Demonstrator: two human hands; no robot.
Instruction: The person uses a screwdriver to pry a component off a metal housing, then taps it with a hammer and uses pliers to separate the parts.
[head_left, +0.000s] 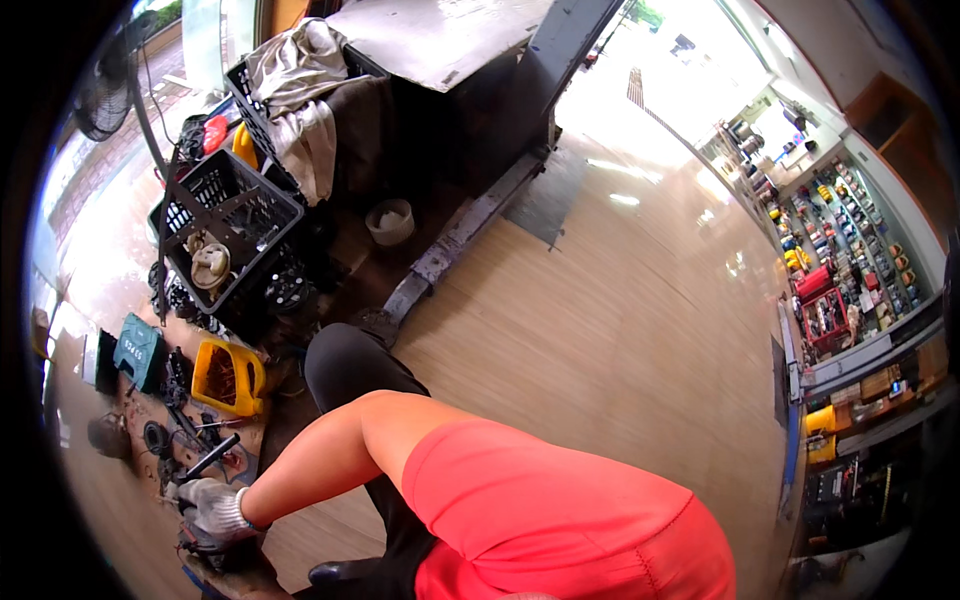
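My right hand (215, 508), in a whitish knit glove, is at the lower left, at the end of a bare forearm and a red sleeve. Its fingers are curled, and what they grip is hidden. A black bar-like tool handle (213, 455) slants up and right from beside the fingertips. Directly under the glove sits a dark mechanical part (208, 543), partly covered by the hand. My left hand cannot be made out. Close by lie a black ring-shaped part (156, 437) and a yellow cut-open jug (228, 377) with rusty-brown contents.
A teal tool case (140, 352) stands beyond the jug. Farther off are a black plastic crate (275, 215) holding parts, draped grey cloth (298, 65) and a white tub (390, 222). A metal frame rail (455, 235) edges the tiled floor. Stocked shelves (845, 240) line the right.
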